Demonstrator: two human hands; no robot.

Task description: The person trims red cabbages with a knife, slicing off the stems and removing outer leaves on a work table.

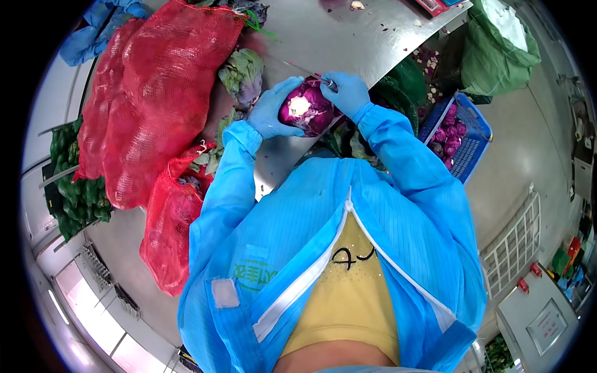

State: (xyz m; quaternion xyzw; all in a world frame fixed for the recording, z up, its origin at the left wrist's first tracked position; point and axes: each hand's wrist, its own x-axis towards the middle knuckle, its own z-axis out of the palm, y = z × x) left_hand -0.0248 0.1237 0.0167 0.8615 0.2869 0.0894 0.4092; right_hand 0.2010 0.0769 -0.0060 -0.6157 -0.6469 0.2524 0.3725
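Between left hand (268,112) and right hand (348,93): purple cabbage (318,112), cupped by left.

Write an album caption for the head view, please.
Gloved left hand cradles a purple cabbage, right hand grips a slim tool, red mesh sacks nearby.

Just one view here, from the person's head, looking steeply down close over the blue-gloved left grip (268,113) and blue-gloved right grip (349,93), catching grey metal worktop (323,37) beyond them, bright-blue zipped jacket (280,211) behind.
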